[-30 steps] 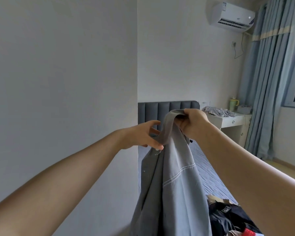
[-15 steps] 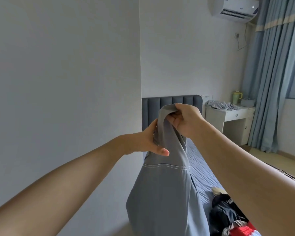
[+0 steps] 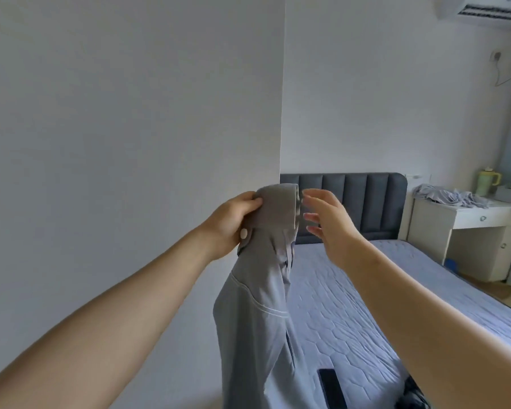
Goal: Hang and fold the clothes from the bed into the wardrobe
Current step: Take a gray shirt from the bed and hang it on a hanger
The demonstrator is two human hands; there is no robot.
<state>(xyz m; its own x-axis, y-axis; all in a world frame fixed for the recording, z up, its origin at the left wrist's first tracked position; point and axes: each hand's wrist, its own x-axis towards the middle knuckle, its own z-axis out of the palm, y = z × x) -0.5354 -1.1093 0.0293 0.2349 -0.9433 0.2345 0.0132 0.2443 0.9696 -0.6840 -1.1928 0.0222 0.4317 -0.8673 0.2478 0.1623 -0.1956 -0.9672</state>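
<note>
A grey shirt (image 3: 257,314) with white seam lines hangs in the air in front of me, over the near edge of the bed (image 3: 366,290). My left hand (image 3: 233,222) grips its collar from the left, thumb on the fabric. My right hand (image 3: 328,222) hovers just right of the collar, fingers spread and off the cloth. The shirt's lower part runs out of the bottom of the frame. No wardrobe shows here.
A white wall corner (image 3: 281,113) stands just left of the dark padded headboard (image 3: 351,196). A black flat object (image 3: 331,385) lies on the mattress. A white desk (image 3: 478,219) at the right carries crumpled grey clothes (image 3: 449,196) and a green jug (image 3: 487,181).
My right hand has let go of the collar and opened. My left hand now grips the collar alone. The view has swung right, so the dark clothes pile is almost out of frame.
</note>
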